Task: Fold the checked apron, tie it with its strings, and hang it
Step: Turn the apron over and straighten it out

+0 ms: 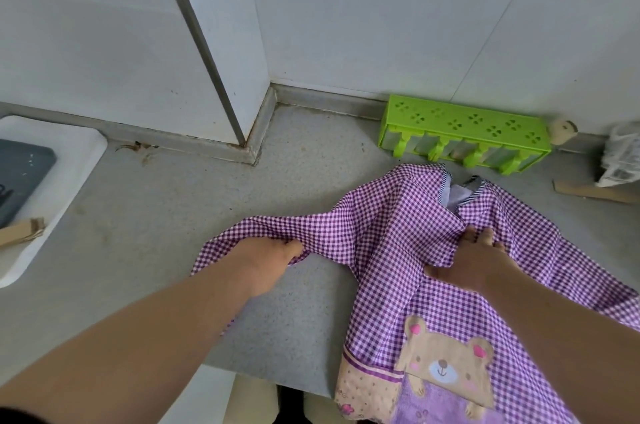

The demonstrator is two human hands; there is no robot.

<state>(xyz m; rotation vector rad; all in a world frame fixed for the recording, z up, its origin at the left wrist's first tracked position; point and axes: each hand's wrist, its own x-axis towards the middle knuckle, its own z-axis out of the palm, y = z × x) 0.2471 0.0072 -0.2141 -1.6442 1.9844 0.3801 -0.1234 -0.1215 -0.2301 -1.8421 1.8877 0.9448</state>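
Observation:
A purple-and-white checked apron (398, 226) with sleeves lies spread on the grey countertop (166, 222), its bear pocket (446, 368) hanging toward the front edge. My left hand (266, 261) grips the left sleeve, bunching the cloth in its curled fingers. My right hand (474, 261) rests flat on the apron's chest just below the neckline, fingers straight and pressing the fabric down. The apron's strings are not visible.
A green plastic rack (464, 132) lies against the back wall behind the apron. A white tray (62, 188) with a dark insert sits at the left edge. Cardboard scraps (595, 193) and a plastic package (620, 157) lie at the right.

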